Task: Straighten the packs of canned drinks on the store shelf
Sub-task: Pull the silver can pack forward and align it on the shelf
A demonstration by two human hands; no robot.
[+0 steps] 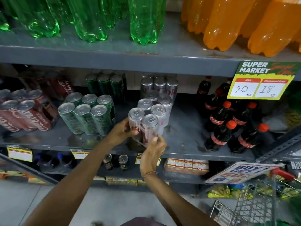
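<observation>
The silver can pack sits skewed at the front of the middle shelf, left hand closed on its near-left corner, right hand with fingertips at its base; recommend pivoting square to the shelf edge, base kept flat.

On the middle shelf, the widest bare stretch lies to the right of the silver can pack, reaching as far as the cola bottles, which close it off. To the left, only a narrow gap separates that pack from the green can pack, and the left hand fills its front end. Behind, a second silver pack blocks the back. The upper shelf board limits headroom above the can tops.
</observation>
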